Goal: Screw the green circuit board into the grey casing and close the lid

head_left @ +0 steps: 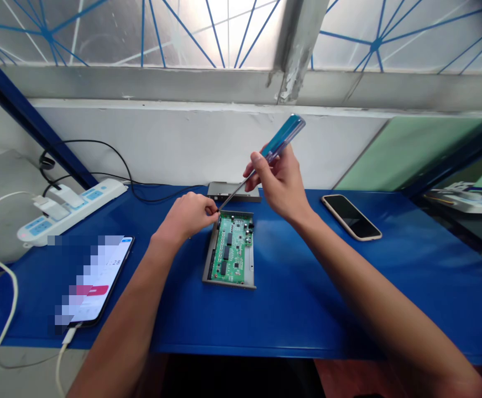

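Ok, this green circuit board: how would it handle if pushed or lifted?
The circuit board looks stiff, lying flat in its shallow metal tray. Together they're probably light, and the flat tray shouldn't roll, but the small soldered components may be fragile.

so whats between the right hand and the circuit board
The blue-handled screwdriver's metal shaft runs from the right hand toward the green circuit board, in the head view.

A circuit board (230, 249) is seated in an open metal chassis (229, 284) on the workbench (291, 309), with a metal cover (224, 190) placed just behind it. A screwdriver (280, 141) is held above the board by the right hand (278, 185). One smartphone (92, 279) is laid to the left, another smartphone (351, 217) to the right, and a power strip (71, 210) is placed behind the left one.
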Tool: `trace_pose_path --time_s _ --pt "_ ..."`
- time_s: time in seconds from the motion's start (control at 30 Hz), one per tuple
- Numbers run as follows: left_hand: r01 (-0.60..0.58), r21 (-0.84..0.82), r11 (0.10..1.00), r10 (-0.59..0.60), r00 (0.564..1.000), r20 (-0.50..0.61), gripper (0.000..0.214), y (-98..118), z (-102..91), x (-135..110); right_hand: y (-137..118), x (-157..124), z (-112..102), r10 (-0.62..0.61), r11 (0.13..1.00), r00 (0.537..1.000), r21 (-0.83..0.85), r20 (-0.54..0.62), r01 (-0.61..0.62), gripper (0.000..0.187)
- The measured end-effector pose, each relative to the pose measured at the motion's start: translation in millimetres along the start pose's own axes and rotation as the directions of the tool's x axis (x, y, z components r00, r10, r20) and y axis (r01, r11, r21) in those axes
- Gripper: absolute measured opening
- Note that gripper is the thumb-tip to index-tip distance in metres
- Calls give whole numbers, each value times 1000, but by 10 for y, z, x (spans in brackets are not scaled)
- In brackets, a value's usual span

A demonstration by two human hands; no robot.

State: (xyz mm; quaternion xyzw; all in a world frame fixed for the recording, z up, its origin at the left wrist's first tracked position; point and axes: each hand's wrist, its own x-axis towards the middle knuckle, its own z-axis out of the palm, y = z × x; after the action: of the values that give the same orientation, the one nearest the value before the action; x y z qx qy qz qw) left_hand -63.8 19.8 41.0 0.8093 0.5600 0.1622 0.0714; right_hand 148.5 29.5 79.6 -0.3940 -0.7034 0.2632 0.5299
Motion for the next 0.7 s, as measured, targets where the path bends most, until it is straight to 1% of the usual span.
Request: trace_pose_path --time_s 0.17,0.3,0.4,0.5,0.7 --pt "-86 -23 996 86 996 18 17 126 123 22 -124 -7 -109 -6 995 997 -97 76 13 52" --pt "-107 -118 987 104 994 -27 16 206 191 26 -198 -18 -197 -26 982 994 -185 111 46 48" --pt "-105 -149 983 98 994 -54 16 202 183 20 -174 -19 -222 -31 966 990 -249 136 64 43" --pt "-85 -139 987 79 996 -45 15 164 163 17 -108 -12 -221 -47 953 987 -289 155 90 38" --pt "-77 -142 987 71 996 -47 16 118 171 20 -39 2 -212 -61 948 985 -299 164 109 33"
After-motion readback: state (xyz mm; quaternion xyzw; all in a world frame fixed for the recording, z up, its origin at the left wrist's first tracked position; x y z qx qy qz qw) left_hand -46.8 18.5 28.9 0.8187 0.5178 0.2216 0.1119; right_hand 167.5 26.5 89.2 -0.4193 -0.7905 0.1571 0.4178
